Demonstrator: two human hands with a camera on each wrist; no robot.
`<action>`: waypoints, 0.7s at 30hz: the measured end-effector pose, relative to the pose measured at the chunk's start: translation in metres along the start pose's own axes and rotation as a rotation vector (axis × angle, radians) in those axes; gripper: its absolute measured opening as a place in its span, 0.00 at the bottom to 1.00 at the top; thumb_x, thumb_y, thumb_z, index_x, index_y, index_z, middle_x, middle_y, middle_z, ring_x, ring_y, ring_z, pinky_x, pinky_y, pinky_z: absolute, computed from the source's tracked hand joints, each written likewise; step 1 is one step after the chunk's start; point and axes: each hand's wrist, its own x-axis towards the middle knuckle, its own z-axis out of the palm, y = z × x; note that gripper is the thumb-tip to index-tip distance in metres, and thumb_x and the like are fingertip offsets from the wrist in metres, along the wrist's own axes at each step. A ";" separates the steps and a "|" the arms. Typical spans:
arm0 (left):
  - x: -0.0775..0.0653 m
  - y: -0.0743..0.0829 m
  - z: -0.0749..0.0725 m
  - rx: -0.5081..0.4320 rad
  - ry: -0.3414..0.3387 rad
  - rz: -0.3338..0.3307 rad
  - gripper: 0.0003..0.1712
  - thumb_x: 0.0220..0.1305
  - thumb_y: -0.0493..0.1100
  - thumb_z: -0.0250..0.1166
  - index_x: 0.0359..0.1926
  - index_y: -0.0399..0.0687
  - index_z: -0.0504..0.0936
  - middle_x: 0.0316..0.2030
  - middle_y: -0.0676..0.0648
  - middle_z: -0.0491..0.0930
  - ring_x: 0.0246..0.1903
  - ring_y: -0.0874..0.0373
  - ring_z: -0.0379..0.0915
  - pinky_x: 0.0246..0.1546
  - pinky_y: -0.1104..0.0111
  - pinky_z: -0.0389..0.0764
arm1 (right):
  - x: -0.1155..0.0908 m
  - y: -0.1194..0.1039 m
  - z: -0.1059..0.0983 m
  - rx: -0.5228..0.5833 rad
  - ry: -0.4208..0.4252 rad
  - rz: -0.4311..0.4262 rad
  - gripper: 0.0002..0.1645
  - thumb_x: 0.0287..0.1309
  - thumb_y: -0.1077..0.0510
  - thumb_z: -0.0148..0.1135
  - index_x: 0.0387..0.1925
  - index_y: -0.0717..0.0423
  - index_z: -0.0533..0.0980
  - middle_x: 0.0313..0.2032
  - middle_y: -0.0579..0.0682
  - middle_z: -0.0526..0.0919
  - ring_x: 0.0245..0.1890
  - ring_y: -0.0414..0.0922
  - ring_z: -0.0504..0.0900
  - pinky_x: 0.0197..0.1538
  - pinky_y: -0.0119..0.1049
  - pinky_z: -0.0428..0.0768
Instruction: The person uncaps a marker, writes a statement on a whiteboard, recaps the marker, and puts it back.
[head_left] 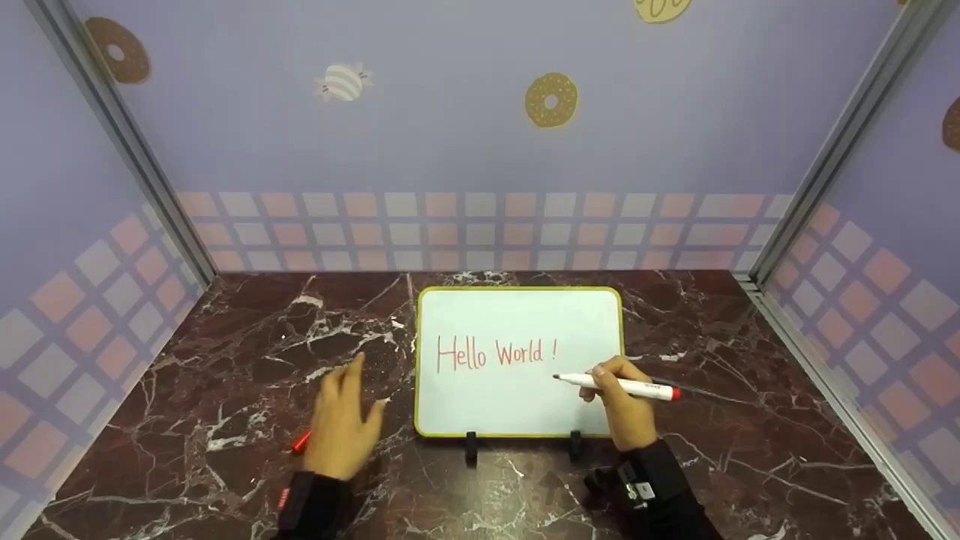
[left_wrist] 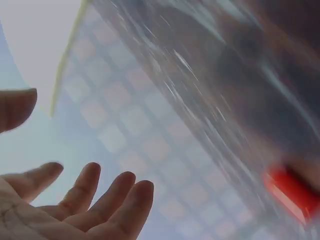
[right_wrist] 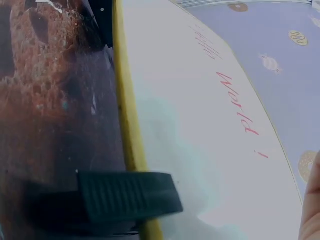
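A whiteboard (head_left: 517, 315) with a yellow rim stands on black clips, bearing red handwriting (head_left: 495, 353) that reads "Hello World !". In the head view my right hand (head_left: 626, 409) pinches a white marker (head_left: 637, 388) with a red end; its tip points left, just below the exclamation mark. Whether the tip touches the board I cannot tell. My left hand (head_left: 345, 420) is left of the board with fingers spread and holds nothing. Beside it a red marker cap (head_left: 301, 441) lies on the table, also visible as a blurred red cap (left_wrist: 292, 195) in the left wrist view.
Below the board, two black clips (head_left: 471, 448) jut forward from its lower edge; one clip (right_wrist: 130, 196) looms large in the right wrist view. The dark marbled table (head_left: 247, 375) ends at a tiled, patterned wall (head_left: 450, 150). Metal posts (head_left: 142, 165) flank both sides.
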 end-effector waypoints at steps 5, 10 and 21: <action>-0.005 -0.033 -0.022 0.142 -0.117 -0.074 0.43 0.62 0.47 0.64 0.74 0.40 0.56 0.66 0.26 0.58 0.63 0.25 0.58 0.59 0.33 0.65 | 0.000 -0.001 0.001 0.053 -0.016 -0.013 0.19 0.63 0.75 0.46 0.25 0.55 0.76 0.25 0.46 0.84 0.21 0.38 0.80 0.29 0.26 0.79; -0.006 -0.059 -0.030 0.220 -0.196 -0.173 0.44 0.62 0.51 0.64 0.73 0.38 0.58 0.66 0.23 0.56 0.63 0.21 0.56 0.58 0.31 0.63 | -0.001 -0.002 0.000 0.103 -0.028 -0.021 0.18 0.64 0.75 0.46 0.26 0.56 0.77 0.26 0.46 0.84 0.22 0.39 0.80 0.30 0.26 0.79; -0.003 -0.083 -0.036 0.280 -0.266 -0.306 0.44 0.62 0.52 0.63 0.71 0.34 0.58 0.66 0.18 0.52 0.60 0.18 0.56 0.54 0.31 0.68 | -0.001 -0.003 -0.001 0.090 -0.038 -0.028 0.20 0.64 0.76 0.45 0.25 0.56 0.76 0.26 0.47 0.83 0.22 0.39 0.80 0.30 0.26 0.79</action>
